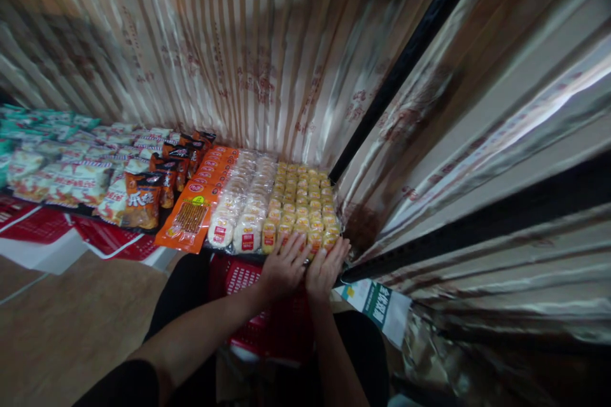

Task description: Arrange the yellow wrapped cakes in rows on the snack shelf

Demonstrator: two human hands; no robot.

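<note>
Rows of small yellow wrapped snack cakes fill the right end of a low shelf. My left hand rests with its fingers stretched out against the front of these rows. Close beside it, my right hand lies flat on the front right corner of the same rows, fingers extended. Neither hand is wrapped around anything. To the left of the cakes stand two rows of round white crackers in clear wrap with red labels. Beyond them lie flat orange snack packets, the front one showing brown sticks through a window.
Farther left are orange and black snack bags, white bags and green bags. Printed, pleated sheeting hangs behind and to the right. A black post rises at the shelf's right corner. Red printed sheets hang below the front edge.
</note>
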